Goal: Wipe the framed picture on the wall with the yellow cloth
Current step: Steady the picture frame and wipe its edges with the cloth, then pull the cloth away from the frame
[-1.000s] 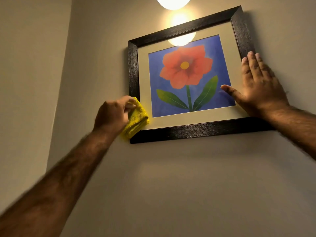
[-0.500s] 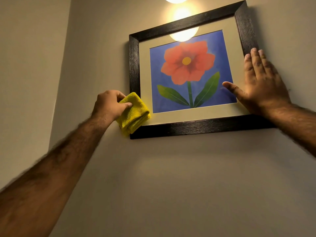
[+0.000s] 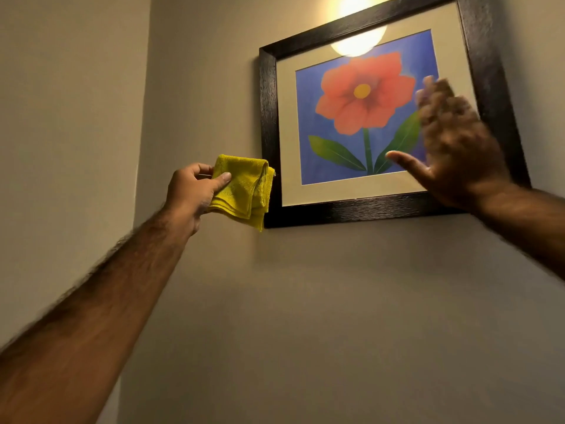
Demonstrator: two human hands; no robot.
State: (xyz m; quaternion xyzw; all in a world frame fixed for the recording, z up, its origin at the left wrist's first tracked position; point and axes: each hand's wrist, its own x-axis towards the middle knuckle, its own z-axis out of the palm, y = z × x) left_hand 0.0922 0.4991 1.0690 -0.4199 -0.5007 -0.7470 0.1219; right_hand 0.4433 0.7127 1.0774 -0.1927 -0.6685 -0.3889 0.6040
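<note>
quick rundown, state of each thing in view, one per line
yellow cloth: folded, pinched in the left hand, beside the frame's lower left edge, whether it touches unclear
left hand: closed on the cloth
right hand: open, fingers spread, blurred, in front of the picture's right side
framed picture: hanging on the wall, tilted in this view
lamp: lit, reflected in the glass

There is only the one view, worn on the person's head. It looks steeply upward and forward at a plain beige wall [image 3: 336, 301], close enough that both forearms reach in from the lower corners. The dark wooden-framed flower picture [image 3: 360, 209] sits upper right, its top seemingly cut off.
</note>
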